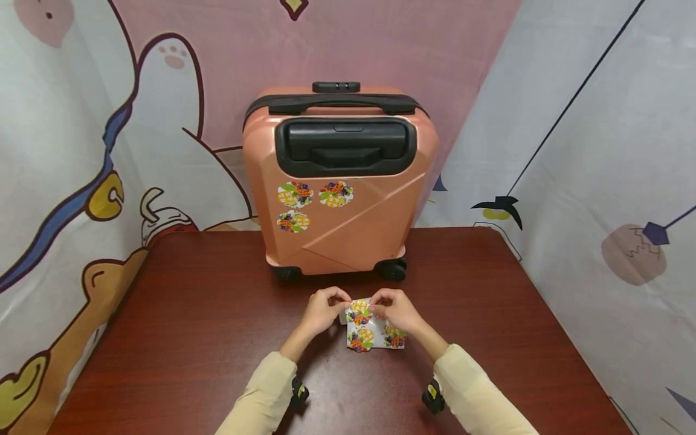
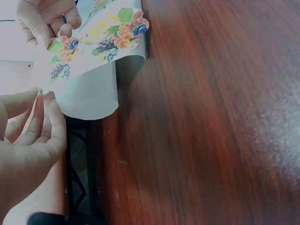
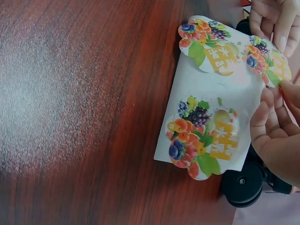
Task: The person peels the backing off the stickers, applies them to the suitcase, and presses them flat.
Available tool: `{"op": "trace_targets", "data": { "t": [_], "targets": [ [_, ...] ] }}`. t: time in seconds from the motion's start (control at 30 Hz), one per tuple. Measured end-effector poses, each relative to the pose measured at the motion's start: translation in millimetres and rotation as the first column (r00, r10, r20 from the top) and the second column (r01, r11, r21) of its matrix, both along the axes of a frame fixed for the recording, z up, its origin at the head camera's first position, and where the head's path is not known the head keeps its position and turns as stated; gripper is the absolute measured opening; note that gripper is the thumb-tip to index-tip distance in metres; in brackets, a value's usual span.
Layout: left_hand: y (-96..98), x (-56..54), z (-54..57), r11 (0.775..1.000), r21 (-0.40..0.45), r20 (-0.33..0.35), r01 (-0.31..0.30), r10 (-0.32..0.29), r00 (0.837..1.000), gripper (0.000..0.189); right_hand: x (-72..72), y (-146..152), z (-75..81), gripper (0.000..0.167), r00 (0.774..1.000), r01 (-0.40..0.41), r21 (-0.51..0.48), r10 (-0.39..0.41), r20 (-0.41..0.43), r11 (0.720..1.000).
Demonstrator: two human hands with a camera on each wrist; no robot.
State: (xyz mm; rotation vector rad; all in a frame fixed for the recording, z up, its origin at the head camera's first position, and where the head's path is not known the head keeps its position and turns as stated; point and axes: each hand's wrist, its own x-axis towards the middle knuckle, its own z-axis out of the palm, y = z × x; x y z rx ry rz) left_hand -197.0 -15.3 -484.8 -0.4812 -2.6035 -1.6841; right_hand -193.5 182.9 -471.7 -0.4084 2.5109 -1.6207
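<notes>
A white backing sheet (image 3: 215,86) bearing several fruit-print stickers hangs close over the table in front of the suitcase. My left hand (image 1: 323,311) pinches its upper left corner, where a fruit sticker (image 1: 360,312) sits. With thumb and forefinger, my right hand (image 1: 397,309) pinches the other side of that same sticker. Below it on the sheet lie two more stickers, one at the left (image 1: 361,339) and one at the right (image 1: 394,336). A pale flap (image 2: 91,96) folds down behind the sheet in the left wrist view.
An orange-pink suitcase (image 1: 348,223) stands upright at the table's back, three similar stickers on its upper left front. It has a black handle recess (image 1: 348,147) and black wheels (image 1: 391,269). Printed cloth (image 1: 451,48) hangs behind the brown table (image 1: 217,338).
</notes>
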Motion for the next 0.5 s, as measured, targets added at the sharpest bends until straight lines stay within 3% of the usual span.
{"op": "trace_targets", "data": {
  "t": [0.2, 0.4, 0.5],
  "targets": [
    [-1.0, 0.7, 3.9, 0.999, 0.014, 0.025, 0.033, -0.033, 0.999, 0.008, -1.6, 2.1, 3.5, 0.004, 1.000, -0.006, -0.007, 0.006, 0.009, 1.000],
    [-2.6, -0.7, 11.1, 0.999, 0.036, -0.002, 0.037, -0.037, 0.999, 0.010, -3.7, 0.8, 13.3, 0.003, 1.000, -0.013, -0.023, 0.013, 0.010, 1.000],
    [-4.2, -2.0, 18.0, 0.998, 0.047, -0.013, 0.041, -0.040, 0.999, 0.010, 1.6, -4.6, 35.0, 0.002, 1.000, -0.019, -0.027, 0.019, 0.007, 0.999]
  ]
}}
